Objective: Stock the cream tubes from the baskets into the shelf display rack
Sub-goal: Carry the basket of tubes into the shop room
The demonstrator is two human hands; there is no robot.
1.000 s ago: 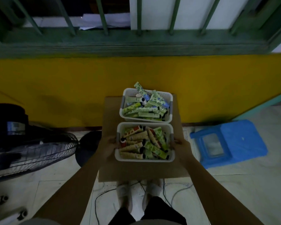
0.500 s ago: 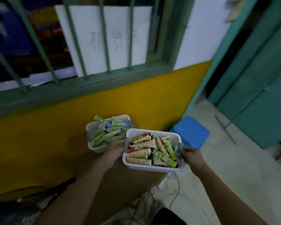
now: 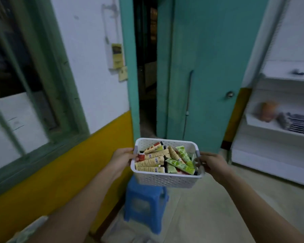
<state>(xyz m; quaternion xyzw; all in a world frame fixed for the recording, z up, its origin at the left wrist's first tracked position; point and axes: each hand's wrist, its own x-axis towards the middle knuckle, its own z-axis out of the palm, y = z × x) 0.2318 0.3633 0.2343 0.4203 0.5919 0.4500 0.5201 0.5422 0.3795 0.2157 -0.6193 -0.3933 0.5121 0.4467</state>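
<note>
Window (image 3: 25,102): far left, green frame and bars, blurred; yellow band of wall below it.
Left hand (image 3: 123,159): grips the left end of the basket, fingers curled at the rim.
Basket (image 3: 165,179): white, perforated, held in the air between both hands, level, above the stool.
Cream tubes (image 3: 154,162): heaped loose inside the basket, cream-coloured ones to the left, green ones to the right, none over the rim.
Stool (image 3: 146,204): blue plastic, on the floor under the basket, close to the yellow wall.
Door (image 3: 205,76): teal, ajar, dark gap at its left edge.
Right hand (image 3: 211,164): fingers curled round the grey handle at the right end.
Floor (image 3: 209,207): pale, open between stool and rack.
Shelf rack (image 3: 279,127): white, far right, well apart from the basket; blurred items on one shelf.
</note>
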